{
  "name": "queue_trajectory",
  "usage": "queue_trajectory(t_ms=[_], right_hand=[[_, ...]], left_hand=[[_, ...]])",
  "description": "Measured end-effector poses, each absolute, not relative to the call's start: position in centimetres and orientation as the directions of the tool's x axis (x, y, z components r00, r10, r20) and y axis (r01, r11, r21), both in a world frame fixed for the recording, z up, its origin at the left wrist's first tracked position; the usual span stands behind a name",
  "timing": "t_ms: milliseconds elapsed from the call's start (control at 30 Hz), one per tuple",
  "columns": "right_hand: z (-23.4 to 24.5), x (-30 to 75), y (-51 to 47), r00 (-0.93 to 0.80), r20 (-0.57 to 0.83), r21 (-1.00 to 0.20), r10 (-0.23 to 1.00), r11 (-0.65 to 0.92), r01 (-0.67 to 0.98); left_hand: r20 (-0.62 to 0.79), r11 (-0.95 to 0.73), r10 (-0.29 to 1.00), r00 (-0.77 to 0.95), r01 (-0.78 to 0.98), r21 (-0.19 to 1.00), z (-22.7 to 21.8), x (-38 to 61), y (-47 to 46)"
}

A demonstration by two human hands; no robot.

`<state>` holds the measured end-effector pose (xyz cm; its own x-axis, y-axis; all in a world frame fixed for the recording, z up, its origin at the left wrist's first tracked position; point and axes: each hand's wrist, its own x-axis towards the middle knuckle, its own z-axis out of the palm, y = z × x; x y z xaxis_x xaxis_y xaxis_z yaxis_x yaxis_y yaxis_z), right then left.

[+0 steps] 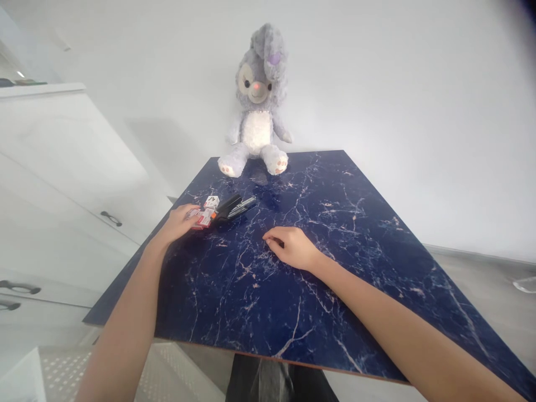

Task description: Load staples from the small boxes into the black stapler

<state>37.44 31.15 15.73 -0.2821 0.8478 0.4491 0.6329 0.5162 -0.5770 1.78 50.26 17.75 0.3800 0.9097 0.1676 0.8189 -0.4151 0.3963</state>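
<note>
Red-and-white boxes [206, 218] are lying toward the left side of the blue marbled table [251, 296], partly hidden under fingers. Further left, a white cabinet [67, 162] is standing alongside the table. Moving right, the left hand [178, 222] is reaching over the table's left edge area and touching the boxes, its fingers and thumb bending around their near side; this is perhaps keeping the little group together, though I cannot tell whether it is truly gripping one. A small white box [212, 201] is sitting just behind them. Right beside the group, a black-and-silver tool, seemingly a stapler [228, 207], is lying at a slant and pointing toward the far right, likely resting flat for stability. Beyond it, a grey plush toy [257, 131] is sitting at the table's far edge, its feet facing the person, apparently leaning on the white wall [377, 84] to stay upright. Farthest right, the right hand [293, 247] is resting on the bare surface, loosely curling its fingers with nothing visible in them, probably just supporting the forearm's weight.
</note>
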Motion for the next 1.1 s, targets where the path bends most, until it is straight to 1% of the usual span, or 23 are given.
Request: queue_trajectory(t_ms=[100, 267, 367, 467, 700, 767, 867, 1000, 1100], right_hand=[[15.7, 37.4, 31.2, -0.282, 0.455, -0.569, 0.845, 0.519, 0.637], [15.6, 37.3, 31.3, -0.283, 0.460, -0.562, 0.842, 0.523, 0.641], [15.6, 37.4, 31.3, -0.282, 0.457, -0.564, 0.843, 0.521, 0.641], [15.7, 37.4, 31.2, -0.284, 0.454, -0.565, 0.845, 0.519, 0.641], [16.0, 37.3, 31.1, -0.283, 0.434, -0.575, 0.855, 0.505, 0.644], [16.1, 37.3, 31.1, -0.282, 0.431, -0.575, 0.857, 0.501, 0.646], [16.0, 37.3, 31.1, -0.289, 0.426, -0.575, 0.857, 0.503, 0.645], [16.0, 37.3, 31.2, -0.301, 0.427, -0.567, 0.853, 0.511, 0.646], [16.0, 37.2, 31.2, -0.302, 0.433, -0.559, 0.849, 0.516, 0.649]], left_hand=[[0.120, -0.402, 0.915, 0.384, 0.855, 0.329, 17.4, 2.4, 50.1], [-0.026, -0.257, 0.963, 0.268, 0.944, 0.205, 17.2, 4.9, 48.6], [-0.034, -0.243, 0.968, 0.249, 0.963, 0.118, 17.2, 5.9, 48.0], [0.009, -0.267, 0.964, 0.267, 0.962, 0.061, 17.2, 6.2, 47.6], [0.059, -0.371, 0.928, 0.368, 0.928, 0.047, 16.7, 6.2, 47.0], [0.041, -0.369, 0.929, 0.367, 0.927, 0.067, 16.8, 6.0, 47.0], [-0.004, -0.322, 0.946, 0.324, 0.941, 0.104, 17.2, 5.5, 47.1], [0.049, -0.259, 0.966, 0.255, 0.961, 0.097, 17.2, 5.6, 47.2], [0.053, -0.306, 0.952, 0.302, 0.948, 0.093, 16.8, 6.2, 47.1]])
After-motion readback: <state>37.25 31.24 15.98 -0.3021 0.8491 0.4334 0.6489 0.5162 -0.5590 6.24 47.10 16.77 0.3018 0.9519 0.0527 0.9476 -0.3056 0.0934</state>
